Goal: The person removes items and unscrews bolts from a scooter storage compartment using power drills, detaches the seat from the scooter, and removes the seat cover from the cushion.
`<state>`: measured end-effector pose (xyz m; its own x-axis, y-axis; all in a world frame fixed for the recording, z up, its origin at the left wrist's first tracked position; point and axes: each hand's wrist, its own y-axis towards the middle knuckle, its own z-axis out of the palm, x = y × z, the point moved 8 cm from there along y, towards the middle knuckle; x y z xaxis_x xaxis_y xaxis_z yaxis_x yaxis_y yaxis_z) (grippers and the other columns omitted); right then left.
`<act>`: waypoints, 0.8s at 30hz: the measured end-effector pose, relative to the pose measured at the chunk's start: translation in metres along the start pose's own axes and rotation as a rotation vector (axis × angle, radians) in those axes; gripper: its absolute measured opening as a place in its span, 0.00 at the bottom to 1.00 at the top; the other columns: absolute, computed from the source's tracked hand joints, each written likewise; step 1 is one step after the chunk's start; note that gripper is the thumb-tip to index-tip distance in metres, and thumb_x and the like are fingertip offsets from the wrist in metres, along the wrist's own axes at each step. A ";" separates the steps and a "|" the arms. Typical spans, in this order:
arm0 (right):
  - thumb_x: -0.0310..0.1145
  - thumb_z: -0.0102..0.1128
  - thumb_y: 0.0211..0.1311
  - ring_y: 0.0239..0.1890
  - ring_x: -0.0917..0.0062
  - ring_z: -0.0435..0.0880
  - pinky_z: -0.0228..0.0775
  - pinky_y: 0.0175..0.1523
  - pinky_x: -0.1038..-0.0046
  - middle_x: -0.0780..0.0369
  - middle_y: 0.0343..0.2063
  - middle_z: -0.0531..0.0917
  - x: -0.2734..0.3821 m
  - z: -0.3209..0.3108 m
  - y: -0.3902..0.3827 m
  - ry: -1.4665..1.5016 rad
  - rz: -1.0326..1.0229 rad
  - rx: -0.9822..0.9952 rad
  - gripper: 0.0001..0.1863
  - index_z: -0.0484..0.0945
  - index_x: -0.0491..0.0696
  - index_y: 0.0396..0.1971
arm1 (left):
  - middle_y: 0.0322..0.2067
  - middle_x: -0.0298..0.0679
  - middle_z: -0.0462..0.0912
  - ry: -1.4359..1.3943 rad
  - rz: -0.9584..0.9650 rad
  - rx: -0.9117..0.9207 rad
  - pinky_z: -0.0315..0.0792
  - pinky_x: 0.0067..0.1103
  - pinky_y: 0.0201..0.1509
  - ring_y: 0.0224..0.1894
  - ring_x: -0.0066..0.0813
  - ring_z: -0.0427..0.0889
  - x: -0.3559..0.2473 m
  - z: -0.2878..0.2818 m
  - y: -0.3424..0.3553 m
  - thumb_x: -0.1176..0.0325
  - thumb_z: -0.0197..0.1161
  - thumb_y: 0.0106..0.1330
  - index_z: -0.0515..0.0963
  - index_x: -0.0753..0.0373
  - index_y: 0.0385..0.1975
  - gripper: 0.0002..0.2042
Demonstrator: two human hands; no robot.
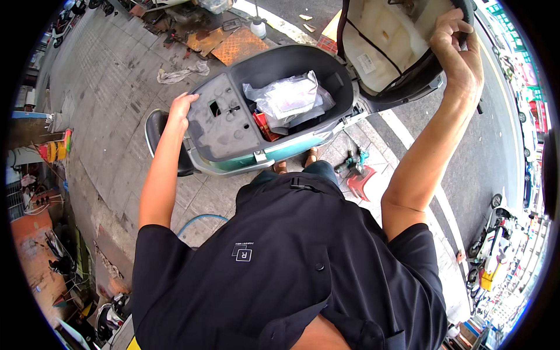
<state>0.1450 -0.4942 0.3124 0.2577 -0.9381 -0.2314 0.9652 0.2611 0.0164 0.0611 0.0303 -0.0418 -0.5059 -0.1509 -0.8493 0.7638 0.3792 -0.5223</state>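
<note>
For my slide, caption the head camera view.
Right hand on the raised scooter seat, left hand at the grey panel beside the open compartment.

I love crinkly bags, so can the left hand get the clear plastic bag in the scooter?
Probably yes: the seat is raised, nothing seems to cover the bag, and the left hand is nearby.

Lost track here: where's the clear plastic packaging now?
The clear plastic packaging lies upper middle in the head view, inside the open black storage compartment, right of the left hand.
</note>
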 end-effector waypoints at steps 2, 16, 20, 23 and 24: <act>0.24 0.56 0.56 0.41 0.69 0.78 0.75 0.34 0.76 0.54 0.39 0.77 0.006 -0.014 -0.009 -0.008 -0.011 -0.020 0.09 0.76 0.41 0.38 | 0.52 0.53 0.75 0.065 0.002 -0.076 0.64 0.25 0.59 0.56 0.36 0.72 0.015 -0.005 -0.002 0.70 0.68 0.52 0.66 0.71 0.59 0.32; 0.27 0.60 0.58 0.42 0.68 0.78 0.75 0.38 0.74 0.54 0.40 0.78 0.092 -0.073 0.048 0.194 -0.071 -0.164 0.14 0.75 0.38 0.43 | 0.45 0.43 0.79 0.678 0.501 -0.370 0.66 0.28 0.58 0.52 0.40 0.75 0.015 0.014 0.045 0.68 0.69 0.51 0.82 0.63 0.41 0.16; 0.30 0.58 0.62 0.40 0.67 0.79 0.76 0.39 0.74 0.52 0.42 0.78 0.116 -0.090 0.043 0.127 -0.149 -0.160 0.17 0.72 0.37 0.47 | 0.44 0.42 0.79 0.820 0.518 -0.397 0.66 0.30 0.58 0.51 0.42 0.75 0.025 0.042 0.049 0.67 0.68 0.52 0.82 0.59 0.40 0.14; 0.28 0.60 0.60 0.40 0.69 0.78 0.75 0.40 0.74 0.53 0.41 0.77 0.121 -0.097 0.041 0.139 -0.152 -0.163 0.17 0.71 0.38 0.47 | 0.44 0.41 0.78 0.811 0.475 -0.455 0.66 0.30 0.59 0.52 0.42 0.74 0.035 0.023 0.044 0.67 0.68 0.53 0.82 0.58 0.40 0.14; 0.27 0.61 0.59 0.39 0.71 0.78 0.74 0.40 0.74 0.54 0.40 0.77 0.126 -0.098 0.039 0.120 -0.144 -0.161 0.17 0.71 0.38 0.47 | 0.44 0.41 0.78 0.814 0.468 -0.451 0.66 0.30 0.59 0.52 0.42 0.74 0.038 0.025 0.043 0.67 0.68 0.53 0.82 0.58 0.40 0.14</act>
<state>0.2105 -0.5798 0.1883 0.1017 -0.9371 -0.3338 0.9695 0.1686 -0.1780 0.0847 0.0185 -0.0990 -0.4434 0.6971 -0.5634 0.8173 0.5725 0.0652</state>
